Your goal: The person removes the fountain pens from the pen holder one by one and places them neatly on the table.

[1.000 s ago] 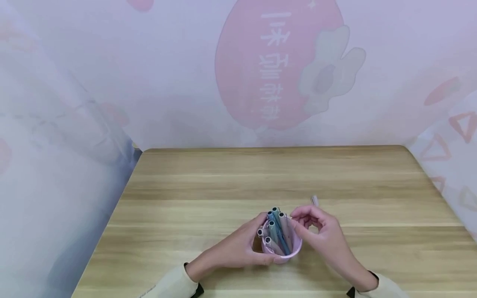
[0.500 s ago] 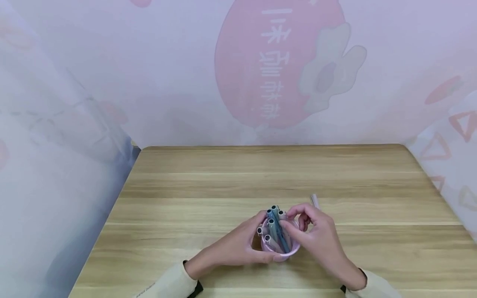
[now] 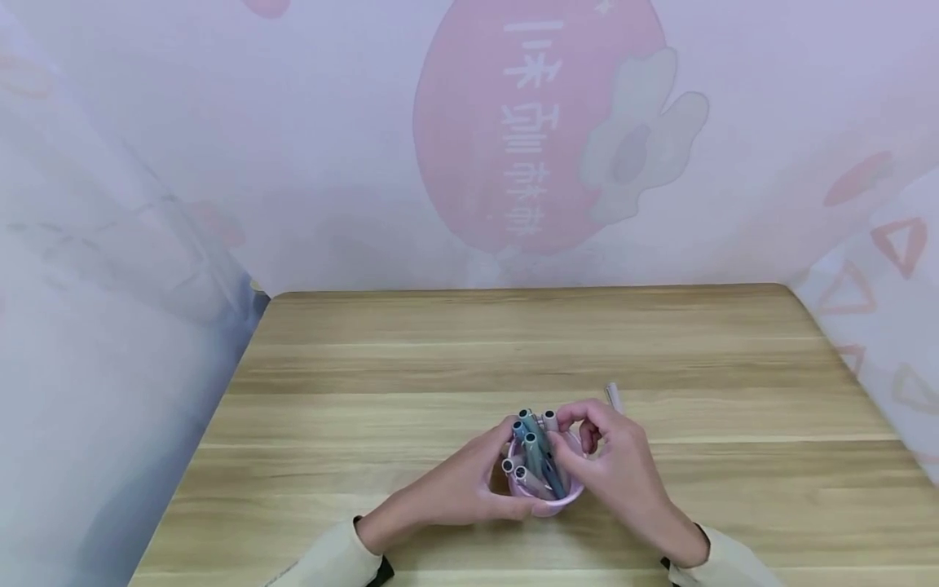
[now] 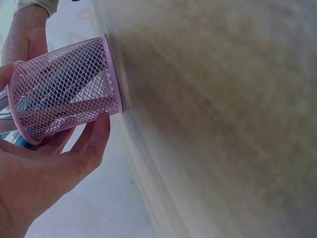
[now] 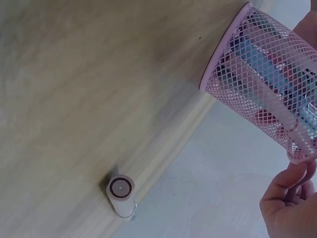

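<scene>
Cupping pink mesh pen cup on wooden table, left hand fingers curled round its side | pinching pen inside cup, right hand | lying apart behind, loose pen

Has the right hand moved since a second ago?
Yes. The right hand moved left, closing on the pens in the pink cup.

Wooden table; pink-printed fabric backdrop behind.
</scene>
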